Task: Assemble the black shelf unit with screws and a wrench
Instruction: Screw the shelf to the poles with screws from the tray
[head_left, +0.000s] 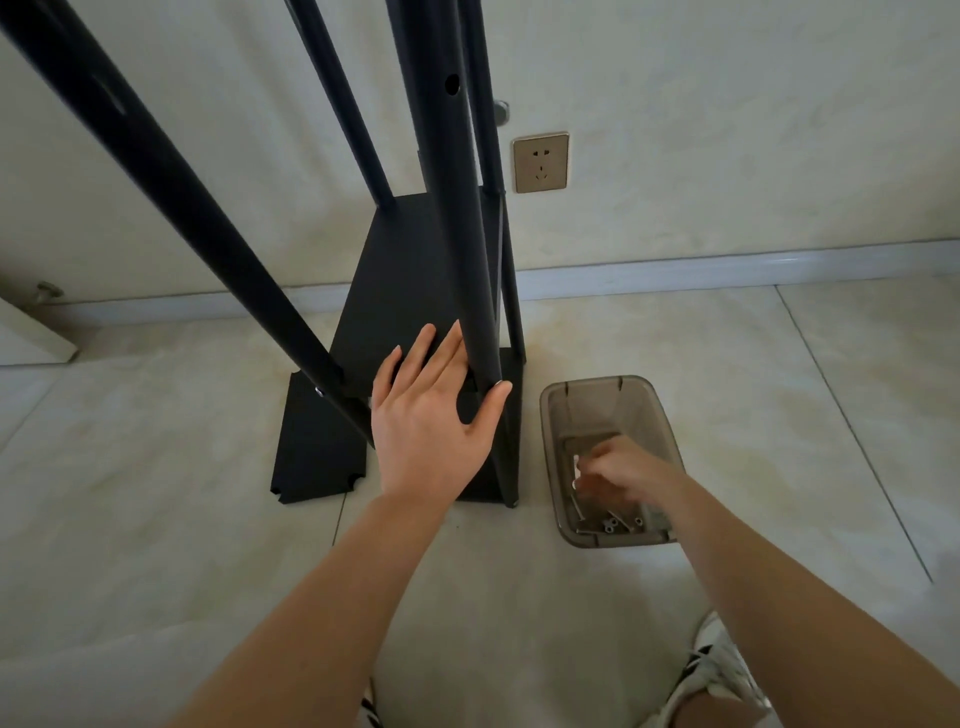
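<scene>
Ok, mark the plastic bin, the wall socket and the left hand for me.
plastic bin (553, 415): head view, on its far left wall.
wall socket (540, 162): head view, middle of the faceplate.
left hand (431, 421): head view, back of the hand, beside the black pole.

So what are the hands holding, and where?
The left hand steadies the shelf's front black pole near its lower end, thumb and open fingers around it. The right hand is blurred inside the plastic bin; its hold cannot be told.
</scene>
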